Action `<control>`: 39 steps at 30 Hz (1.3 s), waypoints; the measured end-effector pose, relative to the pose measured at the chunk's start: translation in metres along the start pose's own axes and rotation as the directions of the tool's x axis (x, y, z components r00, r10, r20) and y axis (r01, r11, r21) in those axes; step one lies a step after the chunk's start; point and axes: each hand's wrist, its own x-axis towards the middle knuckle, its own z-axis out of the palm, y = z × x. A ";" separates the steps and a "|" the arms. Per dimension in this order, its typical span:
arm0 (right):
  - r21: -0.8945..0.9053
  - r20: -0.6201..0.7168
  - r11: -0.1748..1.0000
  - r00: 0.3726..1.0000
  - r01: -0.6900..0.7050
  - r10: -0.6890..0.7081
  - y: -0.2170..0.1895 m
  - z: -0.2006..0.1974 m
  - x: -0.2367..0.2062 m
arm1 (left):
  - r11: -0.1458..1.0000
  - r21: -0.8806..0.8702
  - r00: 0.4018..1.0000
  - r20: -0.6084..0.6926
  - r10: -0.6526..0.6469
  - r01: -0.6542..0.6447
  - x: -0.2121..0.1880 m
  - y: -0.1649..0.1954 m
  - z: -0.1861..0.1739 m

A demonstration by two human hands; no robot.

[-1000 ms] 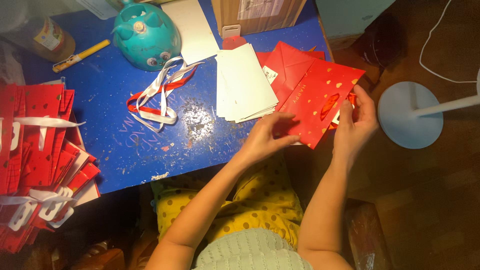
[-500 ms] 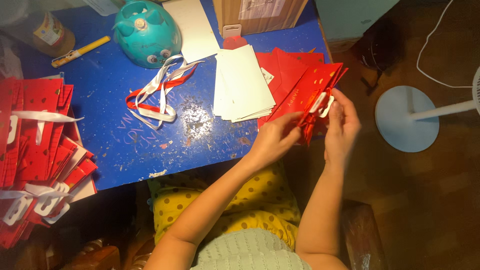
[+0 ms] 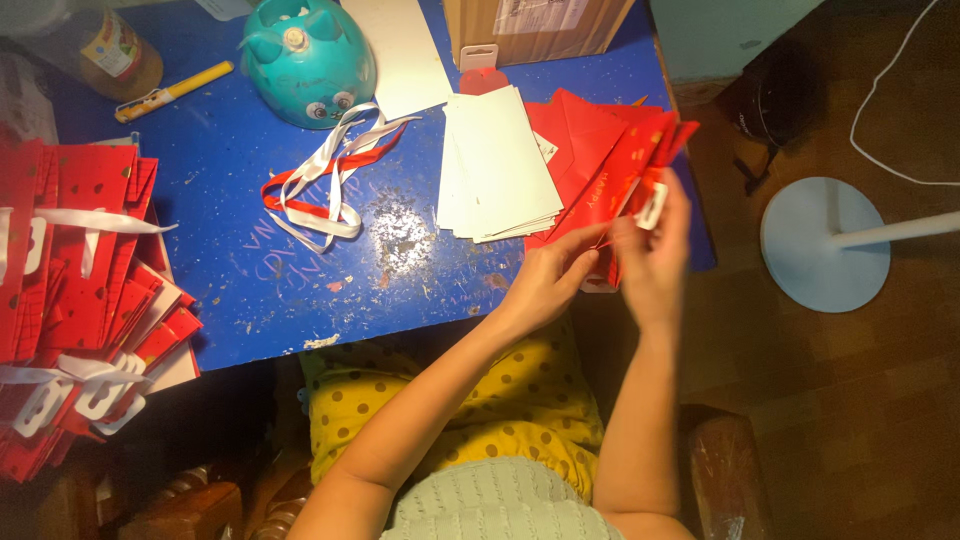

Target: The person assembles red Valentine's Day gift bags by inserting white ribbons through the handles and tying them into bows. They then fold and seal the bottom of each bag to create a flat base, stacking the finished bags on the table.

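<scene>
Flat red paper bag (image 3: 618, 182) – since the earlier frame turned from face-up to edge-on, lifted over the blue table's (image 3: 250, 270) right edge. Left hand (image 3: 545, 285) pinches its lower corner; right hand (image 3: 652, 250) grips its white handle – white card stack (image 3: 495, 165) just left.

The red paper bag (image 3: 625, 185) has turned edge-on between both hands.

— What is the person wearing?
— A pale grey-green knitted top (image 3: 500, 505), ribbed in texture, showing at the bottom edge. Below it on the lap, yellow cloth (image 3: 480, 400) with dark polka dots.
— Sleeves?
— None reach the forearms; both arms are bare. No rings or watch visible on the left hand (image 3: 545, 285) or right hand (image 3: 655, 255).
</scene>
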 end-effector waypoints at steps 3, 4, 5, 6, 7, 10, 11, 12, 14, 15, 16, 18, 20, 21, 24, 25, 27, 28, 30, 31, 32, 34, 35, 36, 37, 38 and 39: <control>-0.303 0.116 0.944 0.988 0.129 -0.098 -0.012 0.038 -0.019 | 0.984 -0.112 0.990 -0.051 0.131 -0.136 -0.003 -0.010 -0.002; -0.392 0.153 0.898 0.977 0.200 -0.151 -0.017 0.048 -0.023 | 0.972 -0.118 0.978 -0.086 0.192 -0.201 -0.004 -0.013 -0.006; -0.474 0.193 0.839 0.961 0.267 -0.196 -0.021 0.057 -0.027 | 0.973 -0.133 0.980 -0.088 0.179 -0.190 -0.005 -0.016 -0.011; -0.549 0.238 0.768 0.943 0.328 -0.233 -0.024 0.063 -0.029 | 0.973 -0.148 0.982 -0.089 0.164 -0.176 -0.008 -0.018 -0.017; -0.532 0.242 0.782 0.943 0.324 -0.226 -0.027 0.068 -0.031 | 0.973 -0.163 0.985 -0.092 0.147 -0.161 -0.011 -0.020 -0.023; -0.470 0.267 0.817 0.936 0.333 -0.228 -0.033 0.073 -0.031 | 0.989 -0.054 0.982 -0.136 0.132 -0.141 -0.016 -0.023 -0.034; -0.444 0.276 0.828 0.931 0.343 -0.238 -0.033 0.071 -0.031 | 0.968 -0.215 0.985 -0.145 0.097 -0.127 -0.014 -0.022 -0.034; -0.417 0.289 0.837 0.925 0.354 -0.248 -0.033 0.070 -0.031 | 0.921 -0.371 0.986 -0.153 0.062 -0.116 -0.011 -0.023 -0.033; -0.184 0.170 0.981 0.985 0.068 -0.037 -0.029 0.062 -0.031 | 0.896 -0.435 0.984 -0.178 0.012 -0.090 -0.007 -0.025 -0.033; -0.050 0.137 0.996 0.987 -0.080 0.086 -0.025 0.056 -0.030 | 0.935 -0.349 0.980 -0.201 -0.002 -0.070 -0.004 -0.025 -0.033; -0.032 0.107 0.998 0.993 -0.046 0.049 -0.020 0.051 -0.026 | 0.964 -0.261 0.974 -0.225 -0.015 -0.045 -0.002 -0.024 -0.034; -0.001 0.039 1.000 0.999 0.022 -0.022 -0.008 0.041 -0.018 | 0.957 -0.279 0.976 -0.219 0.012 -0.074 -0.002 -0.020 -0.033; -0.005 0.035 0.999 0.998 0.046 -0.046 0.001 0.031 -0.016 | 0.959 -0.274 0.989 -0.142 0.032 -0.070 -0.002 -0.010 -0.031; -0.005 0.034 0.998 0.998 0.059 -0.058 0.004 0.029 -0.015 | 0.965 -0.259 0.997 -0.073 0.035 -0.052 -0.004 -0.004 -0.030; -0.137 0.006 0.971 0.981 0.194 -0.195 0.005 0.022 -0.011 | 0.990 0.004 0.987 0.070 0.143 -0.143 -0.010 0.017 -0.028; -0.119 -0.042 0.969 0.974 0.214 -0.221 0.005 0.022 -0.007 | 0.972 0.126 0.976 0.116 0.183 -0.197 -0.012 0.023 -0.030; -0.290 -0.126 0.931 0.956 0.221 -0.266 0.000 0.018 -0.001 | 0.945 0.249 0.977 0.087 0.196 -0.212 -0.012 0.030 -0.041; -0.468 -0.156 0.863 0.944 0.189 -0.292 -0.004 0.013 -0.001 | 0.928 0.306 0.977 0.074 0.202 -0.215 -0.011 0.032 -0.046; -0.629 -0.154 0.763 0.938 0.149 -0.310 -0.006 0.012 0.003 | 0.783 0.529 0.906 -0.060 0.419 -0.328 -0.003 0.034 -0.072; -0.628 -0.129 0.763 0.946 0.154 -0.297 -0.004 0.015 0.005 | 0.685 0.636 0.844 -0.097 0.527 -0.354 0.002 0.034 -0.088; -0.628 -0.108 0.763 0.953 0.155 -0.283 -0.002 0.018 0.005 | 0.633 0.731 0.838 -0.160 0.522 -0.254 0.005 0.034 -0.107; -0.623 -0.009 0.760 0.970 0.186 -0.244 0.004 0.032 0.007 | 0.575 0.816 0.832 -0.283 0.478 -0.053 0.008 0.037 -0.147; -0.621 0.036 0.759 0.974 0.196 -0.221 0.008 0.040 0.006 | 0.574 0.818 0.834 -0.344 0.431 0.041 0.007 0.039 -0.165; -0.626 0.076 0.754 0.978 0.197 -0.192 0.011 0.048 0.005 | 0.458 0.876 0.831 -0.362 0.423 0.149 0.007 0.041 -0.181; -0.631 0.116 0.750 0.980 0.200 -0.164 0.014 0.055 0.005 | 0.329 0.910 0.824 -0.380 0.420 0.252 0.005 0.043 -0.194; -0.634 0.155 0.746 0.978 0.206 -0.139 0.016 0.061 0.005 | 0.307 0.900 0.850 -0.406 0.335 0.309 0.001 0.044 -0.205; -0.623 0.179 0.754 0.976 0.208 -0.122 0.016 0.066 0.002 | 0.278 0.888 0.866 -0.434 0.248 0.365 -0.002 0.046 -0.214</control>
